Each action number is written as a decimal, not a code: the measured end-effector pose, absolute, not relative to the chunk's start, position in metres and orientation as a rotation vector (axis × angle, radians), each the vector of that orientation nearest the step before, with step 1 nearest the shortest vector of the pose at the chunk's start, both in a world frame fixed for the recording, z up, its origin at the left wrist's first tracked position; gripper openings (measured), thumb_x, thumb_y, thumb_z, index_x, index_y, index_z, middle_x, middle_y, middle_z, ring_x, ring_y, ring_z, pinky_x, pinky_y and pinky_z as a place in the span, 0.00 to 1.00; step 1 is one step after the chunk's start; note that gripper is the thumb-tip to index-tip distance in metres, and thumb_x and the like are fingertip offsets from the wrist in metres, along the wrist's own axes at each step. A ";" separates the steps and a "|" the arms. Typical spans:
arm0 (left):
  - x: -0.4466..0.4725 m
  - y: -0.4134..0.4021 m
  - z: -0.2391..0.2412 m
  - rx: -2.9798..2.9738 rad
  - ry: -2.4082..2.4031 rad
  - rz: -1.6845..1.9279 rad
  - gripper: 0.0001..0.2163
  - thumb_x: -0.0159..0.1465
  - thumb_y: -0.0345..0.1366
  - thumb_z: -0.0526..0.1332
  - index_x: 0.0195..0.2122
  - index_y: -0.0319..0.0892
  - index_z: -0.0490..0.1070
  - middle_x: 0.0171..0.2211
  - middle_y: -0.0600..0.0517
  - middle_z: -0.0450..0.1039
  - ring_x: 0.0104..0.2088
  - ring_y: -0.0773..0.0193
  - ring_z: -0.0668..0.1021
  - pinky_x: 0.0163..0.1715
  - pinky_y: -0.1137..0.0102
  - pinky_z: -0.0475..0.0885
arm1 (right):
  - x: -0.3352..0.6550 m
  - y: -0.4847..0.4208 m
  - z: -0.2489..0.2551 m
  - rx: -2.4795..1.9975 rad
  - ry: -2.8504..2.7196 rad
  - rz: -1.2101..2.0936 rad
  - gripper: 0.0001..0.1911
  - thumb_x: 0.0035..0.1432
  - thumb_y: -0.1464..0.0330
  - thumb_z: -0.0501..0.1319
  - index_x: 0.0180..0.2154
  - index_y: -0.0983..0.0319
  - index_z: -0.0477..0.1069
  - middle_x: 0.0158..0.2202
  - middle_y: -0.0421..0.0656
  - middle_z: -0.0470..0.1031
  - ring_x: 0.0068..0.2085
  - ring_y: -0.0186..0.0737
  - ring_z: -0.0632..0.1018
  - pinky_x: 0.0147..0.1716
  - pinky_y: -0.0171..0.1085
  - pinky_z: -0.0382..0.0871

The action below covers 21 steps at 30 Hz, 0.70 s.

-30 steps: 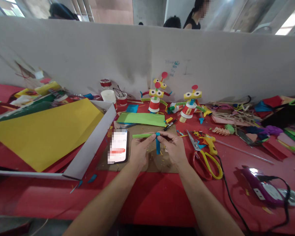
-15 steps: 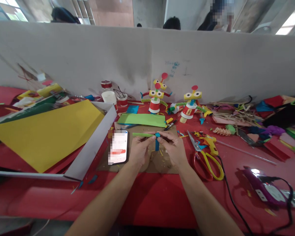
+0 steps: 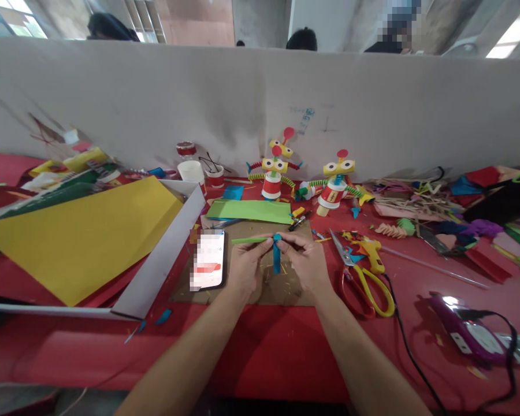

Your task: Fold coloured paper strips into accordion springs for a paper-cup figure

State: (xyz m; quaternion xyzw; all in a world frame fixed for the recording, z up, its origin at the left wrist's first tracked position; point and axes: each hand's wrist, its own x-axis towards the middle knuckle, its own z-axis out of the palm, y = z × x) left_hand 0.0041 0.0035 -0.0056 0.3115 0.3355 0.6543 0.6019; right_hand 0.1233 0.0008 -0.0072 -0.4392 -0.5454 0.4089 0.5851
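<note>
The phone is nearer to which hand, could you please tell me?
Left: the left hand is just to the right of the phone; the right hand is farther right, beyond the blue strip.

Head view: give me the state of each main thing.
Left hand, pinching the green strip
Right hand, pinching the blue strip
Green strip, left end free
Blue strip, lower end free
Phone, screen lit
Scissors, laid down, blades look shut
Glue gun, on its side
Box, open, yellow sheet across it
Jar, red lid on
White cup, upright
</note>
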 end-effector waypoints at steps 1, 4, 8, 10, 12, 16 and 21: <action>0.004 0.003 -0.006 0.732 0.775 1.513 0.06 0.46 0.29 0.69 0.27 0.41 0.78 0.28 0.51 0.78 0.33 0.66 0.78 0.38 0.71 0.71 | 0.123 0.001 -0.007 -1.022 -1.276 0.938 0.09 0.50 0.67 0.64 0.36 0.56 0.78 0.35 0.40 0.77 0.39 0.39 0.76 0.40 0.37 0.69; 0.005 0.002 -0.007 0.762 0.771 1.513 0.08 0.46 0.29 0.69 0.29 0.42 0.79 0.30 0.51 0.78 0.34 0.66 0.77 0.40 0.71 0.70 | 0.123 0.000 -0.009 -1.035 -1.266 0.895 0.08 0.51 0.68 0.64 0.36 0.56 0.78 0.34 0.40 0.77 0.38 0.38 0.76 0.39 0.37 0.69; 0.007 0.001 -0.009 0.761 0.793 1.515 0.10 0.46 0.29 0.69 0.32 0.42 0.79 0.32 0.52 0.79 0.35 0.67 0.77 0.42 0.72 0.69 | 0.121 0.001 -0.013 -1.037 -1.248 0.846 0.08 0.51 0.68 0.64 0.36 0.56 0.78 0.33 0.40 0.77 0.37 0.38 0.75 0.38 0.37 0.69; 0.007 0.001 -0.010 0.771 0.803 1.511 0.09 0.47 0.30 0.69 0.32 0.42 0.79 0.32 0.51 0.79 0.36 0.67 0.77 0.42 0.71 0.69 | 0.120 0.001 -0.014 -1.037 -1.240 0.826 0.07 0.51 0.68 0.64 0.35 0.56 0.78 0.33 0.40 0.77 0.37 0.38 0.75 0.39 0.38 0.69; 0.008 0.000 -0.011 0.780 0.805 1.506 0.09 0.48 0.30 0.69 0.32 0.42 0.79 0.33 0.51 0.79 0.36 0.66 0.77 0.42 0.71 0.69 | 0.119 0.000 -0.013 -1.040 -1.231 0.812 0.07 0.51 0.69 0.64 0.34 0.56 0.78 0.33 0.40 0.77 0.36 0.38 0.76 0.39 0.38 0.69; 0.009 0.000 -0.013 0.843 0.790 1.515 0.11 0.48 0.30 0.69 0.34 0.43 0.78 0.35 0.51 0.79 0.38 0.65 0.77 0.42 0.70 0.69 | 0.119 -0.004 -0.007 -1.063 -1.232 0.762 0.06 0.51 0.69 0.63 0.34 0.57 0.78 0.33 0.41 0.77 0.36 0.38 0.76 0.38 0.37 0.69; 0.007 0.002 -0.012 0.935 0.824 1.531 0.10 0.48 0.28 0.68 0.33 0.43 0.78 0.34 0.50 0.79 0.38 0.63 0.77 0.43 0.68 0.69 | 0.117 -0.005 -0.008 -1.070 -1.245 0.752 0.07 0.52 0.69 0.63 0.34 0.57 0.78 0.33 0.41 0.77 0.37 0.38 0.76 0.38 0.37 0.69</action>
